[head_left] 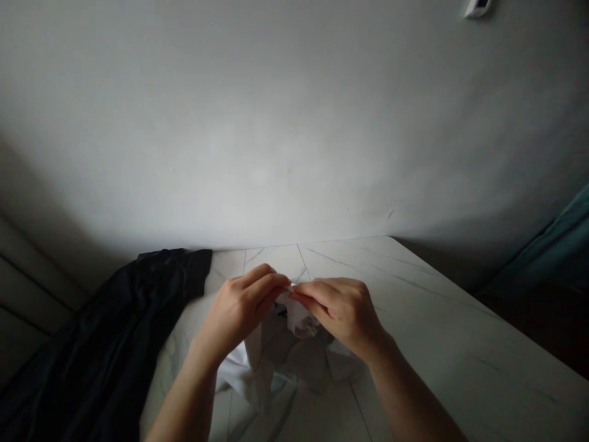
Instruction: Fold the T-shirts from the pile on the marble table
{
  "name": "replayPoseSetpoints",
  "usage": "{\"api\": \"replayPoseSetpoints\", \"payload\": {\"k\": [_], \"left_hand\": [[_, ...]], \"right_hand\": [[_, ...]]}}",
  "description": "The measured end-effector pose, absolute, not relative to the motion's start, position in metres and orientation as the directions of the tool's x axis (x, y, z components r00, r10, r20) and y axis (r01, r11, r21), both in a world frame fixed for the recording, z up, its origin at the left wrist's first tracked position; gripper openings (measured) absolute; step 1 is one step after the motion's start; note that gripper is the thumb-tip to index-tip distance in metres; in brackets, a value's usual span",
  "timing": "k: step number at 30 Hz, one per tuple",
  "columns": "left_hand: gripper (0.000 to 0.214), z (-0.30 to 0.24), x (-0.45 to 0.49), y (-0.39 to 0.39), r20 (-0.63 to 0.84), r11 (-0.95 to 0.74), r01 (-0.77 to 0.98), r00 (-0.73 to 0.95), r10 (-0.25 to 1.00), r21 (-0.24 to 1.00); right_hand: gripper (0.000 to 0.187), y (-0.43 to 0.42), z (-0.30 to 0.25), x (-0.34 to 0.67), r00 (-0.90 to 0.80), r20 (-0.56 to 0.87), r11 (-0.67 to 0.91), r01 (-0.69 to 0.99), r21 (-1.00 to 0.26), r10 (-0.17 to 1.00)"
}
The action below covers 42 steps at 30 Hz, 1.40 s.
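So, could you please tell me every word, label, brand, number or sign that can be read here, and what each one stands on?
No word, brand or number can be read anywhere in this view.
Crumpled white cloth: a small dark mark near the hands, too small and shadowed to read.
Small white wall fitting: a dark patch at the top edge, too blurred to read.

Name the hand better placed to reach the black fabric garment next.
Left, probably: the left hand is nearest the black fabric garment, though both it and the right hand pinch the crumpled white cloth.
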<state>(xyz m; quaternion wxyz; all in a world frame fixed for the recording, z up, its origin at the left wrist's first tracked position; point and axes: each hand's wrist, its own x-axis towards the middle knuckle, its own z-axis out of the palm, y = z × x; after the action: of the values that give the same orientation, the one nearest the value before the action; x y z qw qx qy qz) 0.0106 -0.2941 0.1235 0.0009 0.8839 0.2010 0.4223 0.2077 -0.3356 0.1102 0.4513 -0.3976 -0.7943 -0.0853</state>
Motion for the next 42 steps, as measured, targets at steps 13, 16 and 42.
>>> {"api": "replayPoseSetpoints", "payload": {"k": [13,16,42], "left_hand": [[0.024,0.254,-0.076,-0.182,0.741,-0.553,0.833,0.366,0.563,0.009],[0.023,0.308,-0.080,-0.175,0.727,-0.513,0.856,0.394,0.562,-0.067],[0.030,0.282,-0.098,-0.259,0.504,-0.510,0.371,0.122,0.855,0.776]], "right_hand": [[0.032,-0.235,0.203,0.341,-0.240,0.538,0.510,0.742,-0.435,0.808],[0.041,-0.218,0.258,0.360,-0.194,0.613,0.504,0.773,-0.386,0.766],[0.039,-0.280,0.257,0.306,0.002,0.730,0.597,0.575,-0.559,0.683]]}}
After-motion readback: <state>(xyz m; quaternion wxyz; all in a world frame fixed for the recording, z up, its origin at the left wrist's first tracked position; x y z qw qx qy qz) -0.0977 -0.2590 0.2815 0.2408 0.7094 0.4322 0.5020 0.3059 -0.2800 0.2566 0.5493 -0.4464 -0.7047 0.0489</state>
